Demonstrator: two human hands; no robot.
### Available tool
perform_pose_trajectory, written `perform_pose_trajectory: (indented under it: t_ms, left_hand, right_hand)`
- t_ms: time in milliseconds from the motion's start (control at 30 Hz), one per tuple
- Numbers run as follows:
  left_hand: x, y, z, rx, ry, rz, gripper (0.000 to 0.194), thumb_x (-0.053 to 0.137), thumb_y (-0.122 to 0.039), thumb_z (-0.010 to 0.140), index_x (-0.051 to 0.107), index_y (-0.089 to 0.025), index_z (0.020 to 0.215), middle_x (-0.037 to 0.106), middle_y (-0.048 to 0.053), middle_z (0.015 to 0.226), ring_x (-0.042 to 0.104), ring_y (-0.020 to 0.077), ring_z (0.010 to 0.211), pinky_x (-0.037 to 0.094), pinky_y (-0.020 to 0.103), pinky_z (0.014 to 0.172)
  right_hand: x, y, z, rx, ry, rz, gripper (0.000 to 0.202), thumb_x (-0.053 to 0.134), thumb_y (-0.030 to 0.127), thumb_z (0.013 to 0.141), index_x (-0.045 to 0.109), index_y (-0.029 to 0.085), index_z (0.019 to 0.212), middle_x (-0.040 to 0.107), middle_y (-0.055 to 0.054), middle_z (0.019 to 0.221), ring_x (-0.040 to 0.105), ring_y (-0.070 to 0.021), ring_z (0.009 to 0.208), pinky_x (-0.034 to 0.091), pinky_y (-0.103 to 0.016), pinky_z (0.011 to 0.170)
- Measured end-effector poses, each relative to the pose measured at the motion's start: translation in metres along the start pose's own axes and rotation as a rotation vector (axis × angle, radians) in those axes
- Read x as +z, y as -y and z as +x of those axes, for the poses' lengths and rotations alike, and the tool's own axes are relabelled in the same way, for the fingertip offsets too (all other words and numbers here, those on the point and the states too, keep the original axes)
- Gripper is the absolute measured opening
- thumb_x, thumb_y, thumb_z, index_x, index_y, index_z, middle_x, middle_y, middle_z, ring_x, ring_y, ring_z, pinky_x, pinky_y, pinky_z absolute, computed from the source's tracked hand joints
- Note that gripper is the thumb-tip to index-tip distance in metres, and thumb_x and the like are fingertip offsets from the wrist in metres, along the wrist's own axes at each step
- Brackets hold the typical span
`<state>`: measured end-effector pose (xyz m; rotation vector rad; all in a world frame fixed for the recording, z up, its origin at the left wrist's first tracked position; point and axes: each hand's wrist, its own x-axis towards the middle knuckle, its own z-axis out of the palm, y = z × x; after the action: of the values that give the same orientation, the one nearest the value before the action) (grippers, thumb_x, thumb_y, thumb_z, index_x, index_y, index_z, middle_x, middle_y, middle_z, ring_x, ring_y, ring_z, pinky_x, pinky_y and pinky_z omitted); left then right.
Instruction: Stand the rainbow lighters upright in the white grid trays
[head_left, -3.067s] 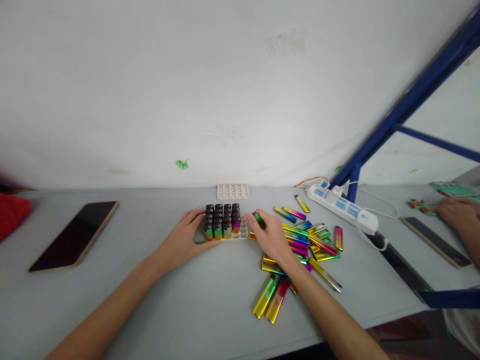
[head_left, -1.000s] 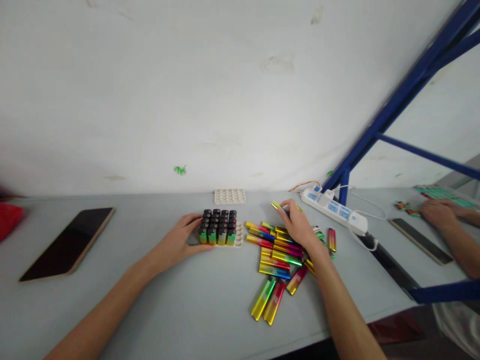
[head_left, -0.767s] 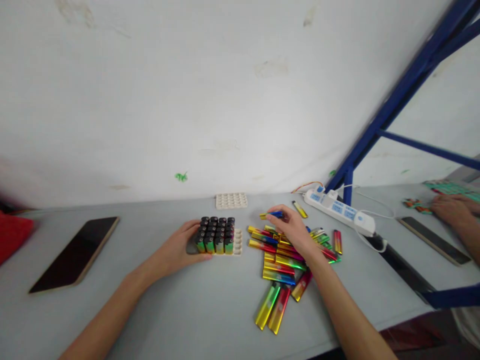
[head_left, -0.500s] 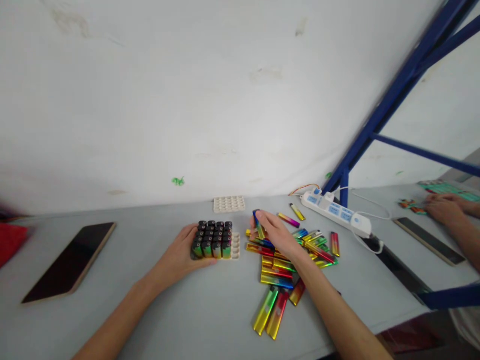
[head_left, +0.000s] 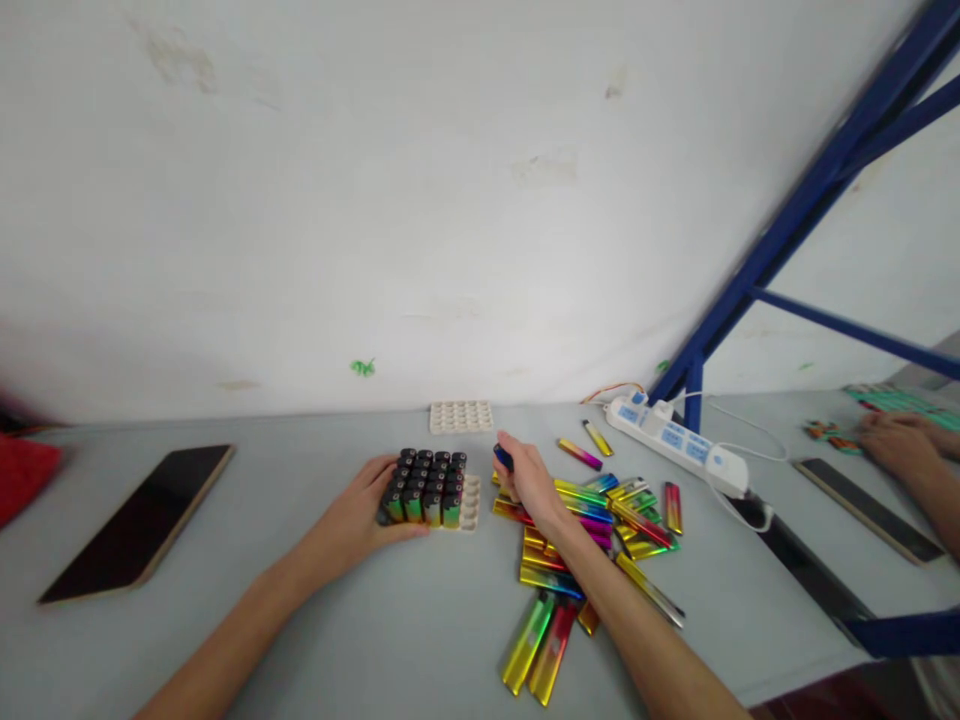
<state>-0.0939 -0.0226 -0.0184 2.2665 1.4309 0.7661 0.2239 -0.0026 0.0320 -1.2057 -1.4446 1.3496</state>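
Cupping the tray (head_left: 470,524) from 9 o'clock, the left hand (head_left: 365,512) is clamping its loaded side, thumb (head_left: 407,533) running along 6 o'clock beside the standing lighters (head_left: 431,486). Slanting in from 5 o'clock, the right hand (head_left: 527,484) is pinching a blue lighter (head_left: 503,457) near the tray's 2 o'clock corner. Unfilled sockets (head_left: 470,500) are lining the 3 o'clock edge; a narrow gap is parting them from loose lighters (head_left: 597,519) sprawling at 4 o'clock on the table (head_left: 390,630). Labels (head_left: 698,450) on the power strip (head_left: 685,445) are proving unreadable.
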Motion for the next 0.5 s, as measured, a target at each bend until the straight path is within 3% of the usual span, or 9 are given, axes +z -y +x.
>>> perform_pose_trajectory:
  t_ms: [133, 367, 500]
  left_hand:
    - [0.000, 0.000, 0.000, -0.006, -0.031, 0.004, 0.072, 0.097, -0.064, 0.084, 0.082, -0.030, 0.146, 0.082, 0.016, 0.156, 0.077, 0.0486, 0.152, 0.063, 0.066, 0.136]
    - [-0.005, -0.005, 0.000, -0.012, -0.007, -0.029, 0.077, 0.097, -0.075, 0.086, 0.081, -0.029, 0.146, 0.082, 0.014, 0.158, 0.076, 0.0450, 0.154, 0.060, 0.063, 0.140]
    - [-0.007, -0.011, 0.000, 0.004, -0.008, -0.013, 0.077, 0.096, -0.077, 0.089, 0.080, -0.028, 0.146, 0.082, 0.014, 0.156, 0.077, 0.0448, 0.151, 0.062, 0.064, 0.137]
  right_hand:
    - [-0.004, 0.004, -0.005, -0.023, -0.009, -0.043, 0.071, 0.045, 0.085, 0.111, 0.044, 0.032, 0.065, 0.036, 0.004, 0.054, 0.032, -0.0161, 0.052, 0.027, -0.033, 0.054]
    - [-0.002, 0.004, -0.007, -0.002, 0.021, 0.097, 0.089, 0.049, 0.116, 0.096, 0.057, 0.029, 0.079, 0.037, 0.008, 0.062, 0.028, -0.0139, 0.053, 0.023, -0.031, 0.052]
    - [-0.004, 0.006, -0.011, -0.116, 0.027, 0.049, 0.082, 0.055, 0.108, 0.102, 0.070, 0.028, 0.102, 0.054, 0.004, 0.078, 0.047, -0.0168, 0.062, 0.041, -0.031, 0.057]
